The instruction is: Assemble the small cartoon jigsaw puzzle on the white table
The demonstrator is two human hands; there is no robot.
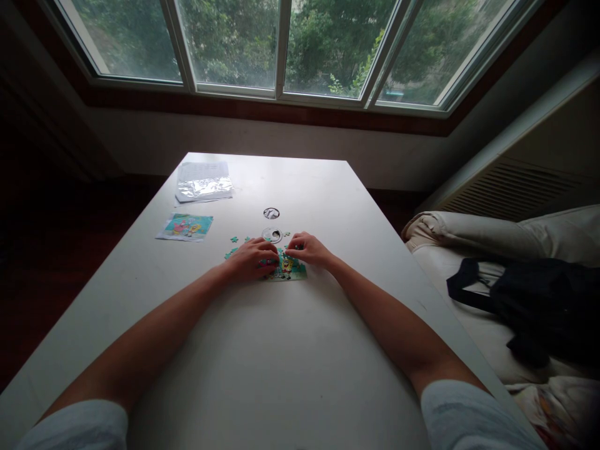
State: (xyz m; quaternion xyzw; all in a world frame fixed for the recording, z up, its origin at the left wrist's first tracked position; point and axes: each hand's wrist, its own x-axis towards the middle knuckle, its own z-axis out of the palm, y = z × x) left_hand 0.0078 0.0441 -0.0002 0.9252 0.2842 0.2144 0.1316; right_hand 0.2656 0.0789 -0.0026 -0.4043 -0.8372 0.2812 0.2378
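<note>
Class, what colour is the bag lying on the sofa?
The bag is dark navy, nearly black, best seen in the head view.

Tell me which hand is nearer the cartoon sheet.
Left. The left hand is to the right of the cartoon sheet, with a gap between; the right hand is farther right.

A puzzle (289, 270) is lying on the desk (290, 350), loose pieces (234, 239) behind it. Farther left, a picture (186, 227) is lying before some papers (204, 181). Right of the desk, a bag (548, 306) is resting on a sofa (473, 230).
</note>
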